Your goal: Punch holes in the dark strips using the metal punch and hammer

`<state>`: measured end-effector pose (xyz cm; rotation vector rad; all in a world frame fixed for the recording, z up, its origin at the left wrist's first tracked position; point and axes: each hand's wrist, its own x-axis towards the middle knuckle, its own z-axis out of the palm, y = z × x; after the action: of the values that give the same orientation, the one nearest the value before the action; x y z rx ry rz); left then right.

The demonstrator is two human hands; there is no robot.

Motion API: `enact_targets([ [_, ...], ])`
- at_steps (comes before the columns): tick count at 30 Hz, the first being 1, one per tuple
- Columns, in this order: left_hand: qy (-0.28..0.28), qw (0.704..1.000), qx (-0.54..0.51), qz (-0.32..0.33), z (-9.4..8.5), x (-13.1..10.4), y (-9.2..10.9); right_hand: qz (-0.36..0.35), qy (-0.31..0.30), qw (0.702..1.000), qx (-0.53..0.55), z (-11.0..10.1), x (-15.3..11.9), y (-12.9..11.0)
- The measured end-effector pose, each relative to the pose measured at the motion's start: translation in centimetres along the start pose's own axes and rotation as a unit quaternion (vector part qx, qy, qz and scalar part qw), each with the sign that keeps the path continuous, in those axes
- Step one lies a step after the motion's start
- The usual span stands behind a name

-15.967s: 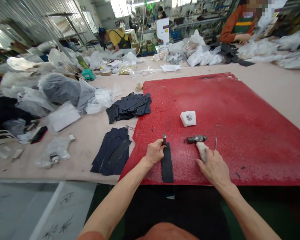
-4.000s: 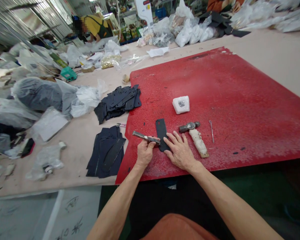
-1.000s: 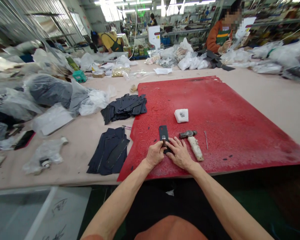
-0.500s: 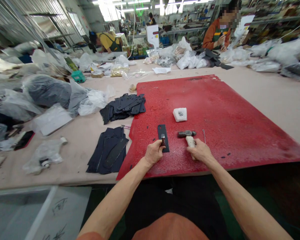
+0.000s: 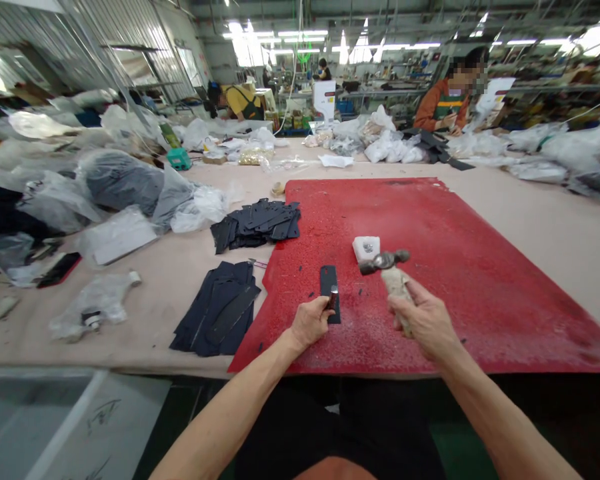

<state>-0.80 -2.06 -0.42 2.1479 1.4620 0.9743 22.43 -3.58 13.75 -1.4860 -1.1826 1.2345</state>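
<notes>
My left hand [image 5: 311,321] is closed round a short metal punch [image 5: 333,296], held over a dark strip [image 5: 329,275] with a small hole near its far end. The strip lies flat on a red mat [image 5: 430,227]. My right hand [image 5: 423,312] grips the pale wrapped handle of a ball-peen hammer [image 5: 386,261], raised above the mat to the right of the punch. Just behind the hammer head sits a white block [image 5: 366,248] with small metallic bits on top. Whether the punch tip touches the strip is hidden by my fingers.
Left of the mat lie a neat stack of dark pieces [image 5: 220,310] and a looser pile of cut dark pieces [image 5: 257,223]. Plastic-wrapped bundles [image 5: 125,180] crowd the table's left side. Across the table, a person in an orange top [image 5: 443,107] works among plastic bags.
My right hand has lifted the hammer up off the mat. My left hand and the punch have shifted slightly toward the near end of the strip. The camera view has tilted upward.
</notes>
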Motion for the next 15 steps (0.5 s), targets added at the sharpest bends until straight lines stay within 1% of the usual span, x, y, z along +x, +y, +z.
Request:
enact_targets([
  [1,-0.001,1.000,-0.001,0.000,0.0,0.0,0.0,-0.070,0.017,0.996,-0.054,-0.1,-0.8,-2.0],
  [2,-0.003,1.000,-0.001,0.000,0.0,0.0,-0.1,-0.138,0.047,0.984,-0.105,-0.2,-1.5,-3.9],
  [3,-0.004,1.000,-0.001,-0.001,0.0,0.0,-0.1,-0.200,0.073,0.965,-0.150,-0.2,-2.2,-5.4],
  [4,-0.005,1.000,-0.002,-0.003,0.0,0.0,-0.1,-0.257,0.090,0.943,-0.189,-0.1,-2.7,-6.3],
  [5,-0.005,1.000,-0.002,-0.004,0.0,0.1,0.0,-0.305,0.092,0.921,-0.224,0.1,-3.1,-6.7],
  [6,-0.005,1.000,-0.003,-0.006,0.0,0.1,0.0,-0.341,0.074,0.900,-0.260,0.3,-3.3,-6.6],
  [8,-0.005,1.000,-0.003,-0.010,-0.1,0.1,0.1,-0.380,0.005,0.860,-0.340,0.8,-3.3,-5.5],
  [10,-0.008,1.000,-0.005,-0.012,-0.1,0.1,0.2,-0.378,-0.066,0.824,-0.416,0.8,-2.9,-4.6],
  [11,-0.009,1.000,-0.007,-0.013,-0.1,0.1,0.2,-0.372,-0.086,0.813,-0.439,0.7,-2.8,-4.7],
  [12,-0.009,1.000,-0.009,-0.014,-0.1,0.1,0.1,-0.372,-0.091,0.807,-0.449,0.4,-2.8,-5.3],
  [13,-0.009,1.000,-0.012,-0.014,-0.1,0.1,0.1,-0.378,-0.081,0.808,-0.445,0.2,-2.9,-6.2],
  [14,-0.009,1.000,-0.013,-0.015,0.0,0.1,0.1,-0.389,-0.055,0.813,-0.429,0.0,-3.1,-7.3],
  [15,-0.007,1.000,-0.013,-0.017,0.0,0.1,0.0,-0.406,-0.013,0.819,-0.405,-0.1,-3.3,-8.5],
])
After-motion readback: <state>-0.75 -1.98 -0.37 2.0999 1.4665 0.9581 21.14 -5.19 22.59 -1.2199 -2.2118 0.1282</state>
